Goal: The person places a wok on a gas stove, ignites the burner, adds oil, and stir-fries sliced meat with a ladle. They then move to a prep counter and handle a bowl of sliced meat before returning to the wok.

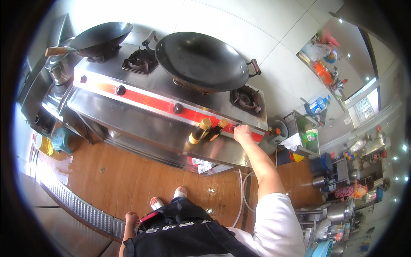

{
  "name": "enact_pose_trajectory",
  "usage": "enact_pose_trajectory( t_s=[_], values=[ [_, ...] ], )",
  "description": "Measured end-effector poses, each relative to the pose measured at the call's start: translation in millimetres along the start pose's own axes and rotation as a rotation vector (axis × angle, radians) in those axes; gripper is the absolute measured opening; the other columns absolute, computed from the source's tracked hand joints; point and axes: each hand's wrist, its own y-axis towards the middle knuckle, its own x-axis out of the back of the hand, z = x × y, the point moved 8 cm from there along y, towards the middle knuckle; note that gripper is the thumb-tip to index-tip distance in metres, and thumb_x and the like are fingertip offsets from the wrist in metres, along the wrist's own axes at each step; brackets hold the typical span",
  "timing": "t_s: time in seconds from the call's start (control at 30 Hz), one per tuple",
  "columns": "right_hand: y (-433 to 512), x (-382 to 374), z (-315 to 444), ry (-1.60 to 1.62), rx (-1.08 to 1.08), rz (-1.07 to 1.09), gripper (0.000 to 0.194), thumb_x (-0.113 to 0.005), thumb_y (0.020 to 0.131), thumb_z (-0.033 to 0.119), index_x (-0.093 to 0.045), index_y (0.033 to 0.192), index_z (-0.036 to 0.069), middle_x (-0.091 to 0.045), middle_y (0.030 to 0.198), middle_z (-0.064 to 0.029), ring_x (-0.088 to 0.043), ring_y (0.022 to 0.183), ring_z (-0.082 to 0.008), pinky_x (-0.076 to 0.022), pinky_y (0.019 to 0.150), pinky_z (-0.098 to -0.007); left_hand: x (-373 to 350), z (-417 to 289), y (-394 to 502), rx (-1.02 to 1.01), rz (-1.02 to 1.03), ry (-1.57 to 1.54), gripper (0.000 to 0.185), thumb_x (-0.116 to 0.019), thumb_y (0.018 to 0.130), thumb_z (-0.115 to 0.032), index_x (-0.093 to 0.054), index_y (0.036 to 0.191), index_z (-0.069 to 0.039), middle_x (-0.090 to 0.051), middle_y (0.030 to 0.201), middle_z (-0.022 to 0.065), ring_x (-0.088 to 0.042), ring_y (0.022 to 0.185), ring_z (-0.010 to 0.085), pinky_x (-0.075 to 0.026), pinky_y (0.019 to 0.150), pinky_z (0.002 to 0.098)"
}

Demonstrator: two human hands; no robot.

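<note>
My right hand (243,132) reaches forward to the red front panel of a steel gas stove (144,77), its fingers closed around a black control knob (235,127) at the right end. Low beside my apron, my left hand (131,217) is closed on a slim red object (149,217), whose kind I cannot make out. A large two-handled wok (202,61) rests on a middle burner. To its right, a bare burner (246,100) sits above my right hand. Two gold-capped bottles (199,131) (219,129) stand on the steel ledge just left of that hand.
A wooden-handled wok (101,38) sits on the left burner, beside another bare burner (140,61). A gas cylinder (278,131) and a sink (308,141) are to the right. A pale hose (241,199) lies across the wet floor (122,173). Another person (354,191) is in the background.
</note>
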Motion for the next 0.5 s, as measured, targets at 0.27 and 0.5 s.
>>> enact_pose_trajectory(
  t_s=[0.27, 0.5],
  values=[
    [-16.8, 17.1, -14.8, 0.371, -0.064, 0.096, 0.030, -0.044, 0.086, 0.023, -0.066, 0.085, 0.004, -0.068, 0.077, -0.0068, -0.066, 0.065, -0.0198, -0.0528, 0.055, -0.0310, -4.1, -4.7, -18.2, -0.064, -0.095, -0.075, 0.019, -0.051, 0.072, -0.001, -0.062, 0.088, 0.003, -0.060, 0.067, 0.0151, -0.060, 0.052, 0.0244, -0.048, 0.040, 0.0351],
    [-33.7, -18.2, -25.3, 1.154, -0.315, 0.342, 0.046, -0.035, 0.092, 0.039, -0.059, 0.086, 0.000, -0.066, 0.068, -0.0116, -0.064, 0.055, -0.0187, -0.0493, 0.047, -0.0291, -12.0, -20.9, -10.8, -0.112, -0.056, 0.051, 0.021, -0.051, 0.074, -0.001, -0.061, 0.091, 0.005, -0.061, 0.068, 0.0147, -0.060, 0.054, 0.0220, -0.048, 0.045, 0.0316]
  ],
)
